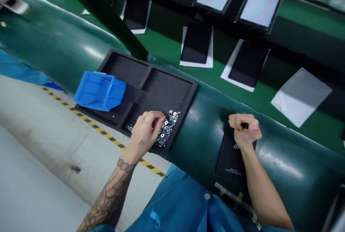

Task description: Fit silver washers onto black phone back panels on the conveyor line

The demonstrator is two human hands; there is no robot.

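Note:
My left hand [147, 131] reaches into a black foam tray [172, 91] and its fingers are pinched together over a heap of small silver washers [169, 126] in the tray's near right compartment. What the fingertips grip is too small to make out. My right hand [244, 128] is curled closed on the top edge of a flat black device [229, 156] that lies on the dark green bench rim in front of me.
A blue plastic bin [99, 90] rests on the tray's left side. On the green conveyor behind lie several black devices on white sheets [196, 45], one bare white sheet [300, 95], and two lit tablets [260, 5]. A yellow-black floor line [88, 120] runs at left.

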